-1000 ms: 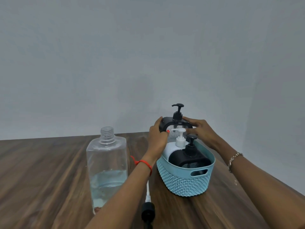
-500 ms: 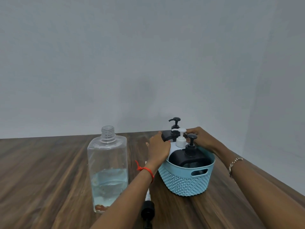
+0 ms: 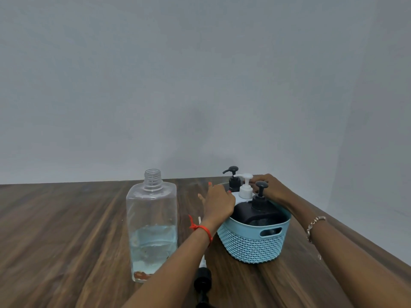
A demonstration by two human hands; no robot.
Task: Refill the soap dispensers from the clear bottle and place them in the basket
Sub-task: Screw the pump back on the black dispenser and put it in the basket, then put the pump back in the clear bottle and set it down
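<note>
A light blue woven basket point(image 3: 253, 243) stands on the wooden table, right of centre. Three pump dispensers stand inside it: a black one point(image 3: 259, 206) nearest me, a white one point(image 3: 245, 191) in the middle, and a black one point(image 3: 232, 180) at the back. My left hand point(image 3: 219, 203) and my right hand point(image 3: 274, 190) hold the back dispenser from either side, hiding its body. The clear bottle point(image 3: 152, 225) stands uncapped to the left of the basket, about a third full of liquid.
A black pump head with a white tube point(image 3: 202, 277) lies on the table between the bottle and the basket, under my left forearm. The table's right edge point(image 3: 355, 236) runs close behind the basket. A grey wall rises behind the table.
Both hands have lowered the black dispenser from above the basket down into its back end, behind the white one.
</note>
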